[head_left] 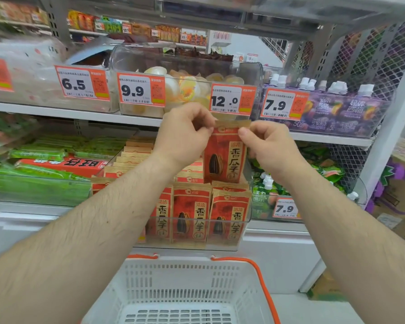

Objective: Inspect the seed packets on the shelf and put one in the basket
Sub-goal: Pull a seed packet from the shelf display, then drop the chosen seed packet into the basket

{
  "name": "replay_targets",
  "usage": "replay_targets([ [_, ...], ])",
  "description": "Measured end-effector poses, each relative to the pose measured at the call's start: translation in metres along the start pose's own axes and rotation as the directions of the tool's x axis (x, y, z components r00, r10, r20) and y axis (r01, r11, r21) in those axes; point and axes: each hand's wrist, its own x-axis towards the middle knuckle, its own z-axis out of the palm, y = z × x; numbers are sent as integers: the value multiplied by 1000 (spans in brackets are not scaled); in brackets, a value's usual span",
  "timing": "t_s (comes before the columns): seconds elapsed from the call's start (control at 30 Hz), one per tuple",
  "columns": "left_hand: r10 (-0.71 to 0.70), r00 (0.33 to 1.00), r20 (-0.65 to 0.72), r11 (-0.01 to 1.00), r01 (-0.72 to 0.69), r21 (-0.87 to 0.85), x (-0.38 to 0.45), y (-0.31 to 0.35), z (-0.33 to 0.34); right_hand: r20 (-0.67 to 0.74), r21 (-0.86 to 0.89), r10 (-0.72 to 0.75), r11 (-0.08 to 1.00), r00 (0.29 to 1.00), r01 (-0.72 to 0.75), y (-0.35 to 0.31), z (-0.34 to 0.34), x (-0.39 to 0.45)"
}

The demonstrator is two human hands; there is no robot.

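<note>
1. I hold one red seed packet point(225, 157) upright in front of the shelf point(80, 114), above the clear bin point(197, 239) where its fellows stand in rows.
2. My left hand point(185, 134) pinches the packet's top left corner; my right hand point(267, 141) pinches the top right, just under the tan sealed strip. Both sets of fingers are curled tight on it.
3. It looks light: it hangs from two corner pinches without sagging.
4. The paper-like pouch seems fairly stiff at the seal, softer below where the seeds sit, and not slippery.
5. The sealed top edge is the sure place to hold; one hand there should do.
6. The white basket point(248, 288) waits directly below, so a short lowering should land it.
</note>
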Motion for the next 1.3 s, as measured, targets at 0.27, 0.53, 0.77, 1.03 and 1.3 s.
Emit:
replay_targets([
  [0.27,-54,989,135,973,82,-216,-21,37,-45,-38,172,-76,982,996,82,-53,11,-32],
  [0.53,-107,972,207,965,152,-214,-78,15,-55,69,307,132,940,989,-147,-43,29,-73],
  [0.77,391,920,14,918,-391,60,-148,-11,-42,175,378,364,833,915,-404,-27,43,-106],
  [1.03,521,853,-5,839,-511,188,-189,-22,-37,258,398,444,760,858,-513,-20,53,-131],
  [1.3,554,832,-16,817,-540,202,-199,-29,-42,295,388,457,745,839,-543,-16,61,-136],
])
